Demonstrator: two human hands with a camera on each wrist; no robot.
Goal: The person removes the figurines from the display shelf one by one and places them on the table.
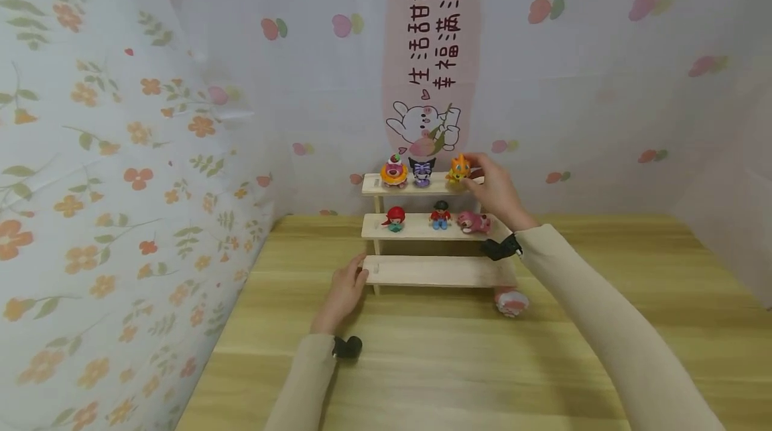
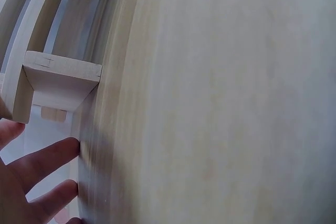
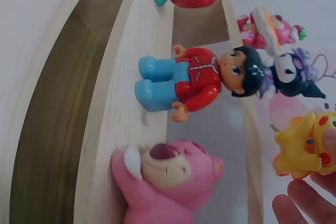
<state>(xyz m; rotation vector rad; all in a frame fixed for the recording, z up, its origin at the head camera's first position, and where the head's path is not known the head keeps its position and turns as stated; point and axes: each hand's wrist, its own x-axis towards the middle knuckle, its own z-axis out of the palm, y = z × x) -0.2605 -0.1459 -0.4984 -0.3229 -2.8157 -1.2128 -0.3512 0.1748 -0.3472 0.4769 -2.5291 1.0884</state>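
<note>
In the head view, a three-tier wooden display stand (image 1: 434, 271) stands on the table. My right hand (image 1: 497, 191) pinches a yellow toy figure (image 1: 460, 168) with an orange top at the upper tier's right end; the right wrist view shows its yellow body (image 3: 296, 148) beside my fingertips. On that tier stand a pink bear figure with an orange ring (image 1: 394, 172) and a purple-and-black figure (image 1: 422, 172). The middle tier holds a red-haired figure (image 1: 395, 218), a boy figure in red (image 1: 440, 215) and a lying pink bear (image 1: 474, 222). My left hand (image 1: 345, 290) touches the bottom tier's left end, fingers spread.
A pink-and-white object (image 1: 511, 302) sits on the table (image 1: 434, 364) by the stand's front right corner. Behind rises a white printed curtain (image 1: 591, 116), with a floral one (image 1: 108, 203) along the left side.
</note>
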